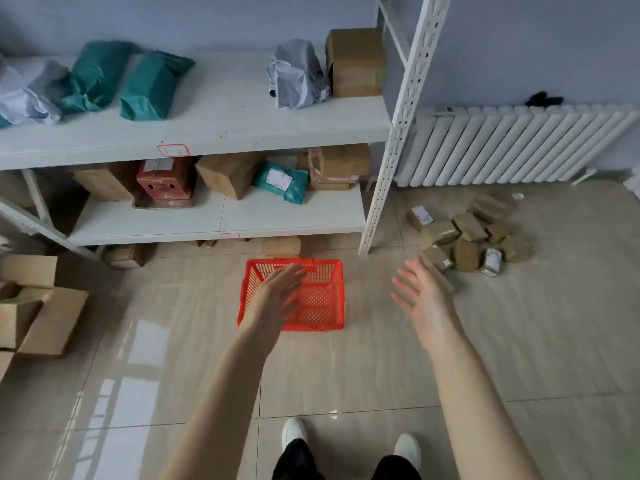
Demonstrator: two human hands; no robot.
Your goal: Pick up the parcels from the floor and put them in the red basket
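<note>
Head view: left hand [277, 299] is extended with fingers straight and close together, holding nothing, and overlaps the left part of the red basket [341, 296] in the picture. Right hand [420, 296] is extended with fingers spread and relaxed, also holding nothing, between the basket and the parcels [467, 237]. The basket stands upright on the tiled floor [346, 375], just in front of the white shelving unit [221, 133]. The parcels, small brown cartons, lie in a loose pile on the floor right of the shelving, near the white radiator [519, 147]
</note>
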